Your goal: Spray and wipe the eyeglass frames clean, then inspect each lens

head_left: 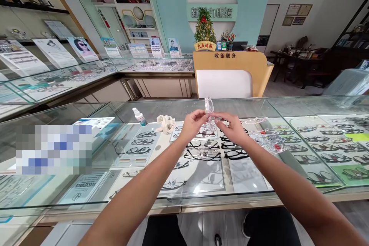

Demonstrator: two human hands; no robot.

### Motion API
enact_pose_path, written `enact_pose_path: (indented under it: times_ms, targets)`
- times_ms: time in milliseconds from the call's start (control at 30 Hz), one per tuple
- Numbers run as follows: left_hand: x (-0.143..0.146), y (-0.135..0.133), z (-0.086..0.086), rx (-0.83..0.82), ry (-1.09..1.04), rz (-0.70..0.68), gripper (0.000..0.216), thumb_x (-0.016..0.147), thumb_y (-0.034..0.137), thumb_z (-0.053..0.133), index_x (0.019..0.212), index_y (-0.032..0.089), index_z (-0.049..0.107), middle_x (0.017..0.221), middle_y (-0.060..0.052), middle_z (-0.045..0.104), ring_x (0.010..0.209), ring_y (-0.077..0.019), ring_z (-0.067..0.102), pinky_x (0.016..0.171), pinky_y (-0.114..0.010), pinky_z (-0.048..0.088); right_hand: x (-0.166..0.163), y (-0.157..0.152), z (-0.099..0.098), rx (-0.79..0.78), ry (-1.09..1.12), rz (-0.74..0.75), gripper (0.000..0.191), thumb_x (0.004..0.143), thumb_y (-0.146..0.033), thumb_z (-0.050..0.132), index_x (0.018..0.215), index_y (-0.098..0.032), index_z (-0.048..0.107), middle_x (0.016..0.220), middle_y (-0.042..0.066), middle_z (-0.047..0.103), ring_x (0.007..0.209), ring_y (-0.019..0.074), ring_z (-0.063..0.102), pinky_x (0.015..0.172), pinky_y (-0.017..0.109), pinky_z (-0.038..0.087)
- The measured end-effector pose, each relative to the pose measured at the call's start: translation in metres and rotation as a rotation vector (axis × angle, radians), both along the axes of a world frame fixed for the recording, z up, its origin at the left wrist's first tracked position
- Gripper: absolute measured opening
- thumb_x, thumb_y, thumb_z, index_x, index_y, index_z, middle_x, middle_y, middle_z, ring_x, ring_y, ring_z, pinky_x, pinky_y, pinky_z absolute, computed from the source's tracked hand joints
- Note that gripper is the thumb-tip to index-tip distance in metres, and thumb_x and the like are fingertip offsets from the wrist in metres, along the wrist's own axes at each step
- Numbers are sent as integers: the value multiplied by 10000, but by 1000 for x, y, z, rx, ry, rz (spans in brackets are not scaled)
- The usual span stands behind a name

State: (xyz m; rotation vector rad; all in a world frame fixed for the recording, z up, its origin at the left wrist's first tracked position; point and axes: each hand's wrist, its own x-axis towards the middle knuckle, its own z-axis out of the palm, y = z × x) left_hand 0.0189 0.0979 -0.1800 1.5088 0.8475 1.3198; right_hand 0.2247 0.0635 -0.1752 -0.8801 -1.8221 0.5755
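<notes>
Both my hands are raised above a glass display counter and pinch a clear, transparent pair of glasses between them. My left hand grips it from the left with thumb and fingers closed. My right hand holds it from the right, fingers pinched. The clear frame stands roughly upright, one lens pointing up. Under the glass below my hands lie several dark-framed spectacles in rows.
On the countertop stand a small spray bottle and a crumpled cloth to the left. Several clear plastic pieces lie to the right. A wooden cashier desk with a potted plant stands beyond; more display cases run along the left.
</notes>
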Motion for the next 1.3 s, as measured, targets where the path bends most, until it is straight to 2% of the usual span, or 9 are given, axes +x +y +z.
enact_pose_path:
  times_ms: [133,200,300,433,633,933,1100,1200,1300]
  targets:
    - [4,-8,4,8,-15,23,450,802,587,906,904,172,766,809,-36,739,747,-169,676,718,-300,569,-8,-1,1,-155,254,-35,182,975,-448,756,1029,-292,832,1130,48,863,1073,256,774,945,405,587]
    - [7,-12,7,17,-19,22,443,809,583,907,883,172,758,792,-35,730,733,-167,672,709,-296,563,-11,0,2,-228,393,-58,254,885,-502,852,932,-268,766,1017,46,828,957,232,743,885,383,580]
    - [8,-16,11,17,-21,1,465,785,596,924,885,174,756,767,-29,717,706,-169,664,698,-302,562,-11,2,4,-334,516,-23,385,770,-548,933,950,-269,740,956,21,778,902,210,691,869,366,565]
    - [6,-18,14,30,4,-27,487,799,630,906,881,178,744,767,-30,704,718,-175,654,710,-307,559,-8,2,7,-474,458,100,364,808,-592,889,922,-254,819,963,21,792,951,208,679,965,374,535]
    - [5,-17,14,54,39,-74,522,851,681,841,868,189,670,832,-25,681,785,-169,611,753,-295,525,-1,4,6,-543,475,192,298,822,-546,903,880,-263,832,921,-14,763,925,174,652,926,325,485]
    - [1,-3,8,33,68,-115,627,813,782,826,955,205,629,858,-20,661,785,-177,600,739,-303,487,6,3,16,-634,469,229,323,784,-519,905,848,-245,748,1028,38,853,1034,217,729,928,340,501]
    - [-2,-1,10,22,44,-160,609,853,784,798,962,211,623,822,-5,628,747,-165,583,725,-304,476,9,6,18,-662,523,255,321,762,-508,916,849,-246,752,1031,49,857,1048,231,748,937,353,528]
    - [-7,3,12,11,-10,-108,599,829,769,826,946,214,634,783,17,587,696,-145,544,685,-291,445,15,9,19,-678,537,254,301,775,-501,897,839,-249,745,1016,53,856,1046,238,758,907,350,541]
    - [-15,9,13,33,-4,40,543,821,718,852,907,210,680,709,28,557,641,-133,475,632,-282,384,22,12,22,-720,511,259,265,771,-452,886,808,-247,723,989,51,858,1003,227,758,859,331,533]
